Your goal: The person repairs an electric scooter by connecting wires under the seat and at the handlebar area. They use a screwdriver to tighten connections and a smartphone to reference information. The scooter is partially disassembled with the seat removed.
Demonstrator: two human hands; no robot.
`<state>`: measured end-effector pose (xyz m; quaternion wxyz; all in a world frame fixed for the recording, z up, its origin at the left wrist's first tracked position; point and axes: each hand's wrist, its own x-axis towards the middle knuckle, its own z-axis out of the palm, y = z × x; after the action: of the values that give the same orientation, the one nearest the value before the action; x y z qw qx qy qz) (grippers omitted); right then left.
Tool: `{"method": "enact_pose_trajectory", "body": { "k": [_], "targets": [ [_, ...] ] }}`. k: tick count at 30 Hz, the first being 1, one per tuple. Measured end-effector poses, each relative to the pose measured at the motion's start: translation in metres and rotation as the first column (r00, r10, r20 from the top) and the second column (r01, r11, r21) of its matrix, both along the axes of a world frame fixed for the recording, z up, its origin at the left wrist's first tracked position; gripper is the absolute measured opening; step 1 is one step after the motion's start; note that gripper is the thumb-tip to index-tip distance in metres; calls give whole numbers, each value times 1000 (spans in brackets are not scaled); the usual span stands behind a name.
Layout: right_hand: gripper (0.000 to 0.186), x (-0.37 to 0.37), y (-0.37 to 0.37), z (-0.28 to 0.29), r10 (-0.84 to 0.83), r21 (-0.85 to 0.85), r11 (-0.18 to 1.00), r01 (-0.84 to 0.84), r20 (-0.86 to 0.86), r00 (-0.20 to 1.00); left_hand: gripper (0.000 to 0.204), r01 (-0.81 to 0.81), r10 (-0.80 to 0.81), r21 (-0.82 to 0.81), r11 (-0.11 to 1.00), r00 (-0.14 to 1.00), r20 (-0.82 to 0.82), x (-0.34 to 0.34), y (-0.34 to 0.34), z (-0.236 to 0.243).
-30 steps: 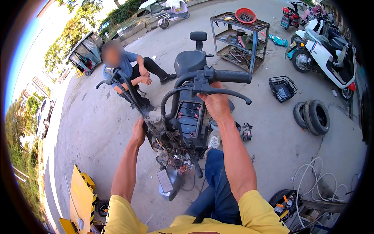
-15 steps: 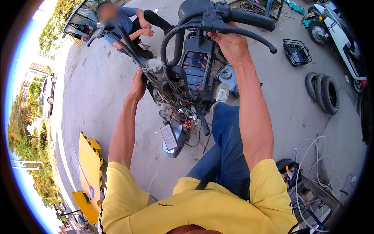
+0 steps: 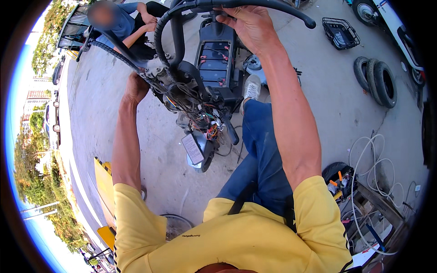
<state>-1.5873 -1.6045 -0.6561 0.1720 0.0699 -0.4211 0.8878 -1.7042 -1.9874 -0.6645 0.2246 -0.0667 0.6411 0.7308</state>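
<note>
A stripped electric scooter [image 3: 214,86] stands in front of me, its black handlebar [image 3: 178,38] near the top. My left hand [image 3: 135,87] is against the left side of the steering head [image 3: 157,75]; its fingers are mostly hidden there. Up by the black brake lever [image 3: 291,12], the fingers and thumb of my right hand [image 3: 250,29] are drawn together. What they hold cannot be made out. Loose coloured wires [image 3: 207,123] hang below the steering head. A labelled grey box [image 3: 193,149] rests lower down. Red-tipped battery blocks [image 3: 214,61] fill the open floor bay.
A seated person [image 3: 125,22] is at the upper left. To the right are a black wire basket [image 3: 340,34], several tyres [image 3: 381,82], a white scooter [image 3: 398,32] and a coiled pale hose [image 3: 364,177]. A yellow board [image 3: 104,191] stands at lower left.
The scooter sits higher and further left in the picture, and the right handlebar grip has left the view. Both hands have shifted up and left with it.
</note>
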Motion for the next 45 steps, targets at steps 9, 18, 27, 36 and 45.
{"method": "enact_pose_trajectory", "body": {
  "k": [9,18,27,36,45],
  "targets": [
    [20,-5,-2,0,-8,-59,998,7,-19,1000,23,407,-401,-257,877,913,76,-49,11,17],
    [25,8,3,12,-35,33,999,35,-8,999,29,397,-407,-398,827,911,63,-66,-5,-5],
    [30,-12,1,-2,20,-1,1000,-21,-220,975,31,432,-418,-416,800,899,129,-80,1,-29],
    [32,-7,2,0,-10,-58,998,-6,-263,965,35,487,-460,-419,766,871,171,-98,9,-34],
    [27,0,3,3,-34,23,999,37,-140,990,38,503,-469,-409,761,863,187,-101,-3,-37]
  ]
}}
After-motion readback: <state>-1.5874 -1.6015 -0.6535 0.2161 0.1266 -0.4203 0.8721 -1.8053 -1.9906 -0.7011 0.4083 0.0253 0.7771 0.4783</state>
